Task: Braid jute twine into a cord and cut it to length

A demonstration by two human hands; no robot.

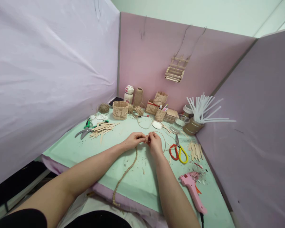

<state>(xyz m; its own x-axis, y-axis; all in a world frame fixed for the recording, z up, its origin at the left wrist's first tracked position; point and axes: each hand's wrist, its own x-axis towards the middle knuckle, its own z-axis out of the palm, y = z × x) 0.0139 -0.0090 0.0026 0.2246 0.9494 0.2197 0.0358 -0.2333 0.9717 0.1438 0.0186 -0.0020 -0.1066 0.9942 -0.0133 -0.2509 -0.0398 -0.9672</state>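
Observation:
My left hand (133,140) and my right hand (154,142) meet over the middle of the green table (68,147), both pinching the top end of a braided jute cord (126,172). The braid runs from my fingers down toward me and hangs over the table's near edge. Thin loose strands of twine (163,139) loop away from my right hand toward the back. Both hands have their fingers pressed together on the cord.
Red-and-yellow scissors (179,152) and wooden sticks (196,151) lie right of my hands; a pink glue gun (192,188) sits nearer me. Pliers (83,131) and more sticks (103,128) lie at left. Woven baskets (120,110), twine spools, a glue bottle and a jar of white sticks (194,123) line the back.

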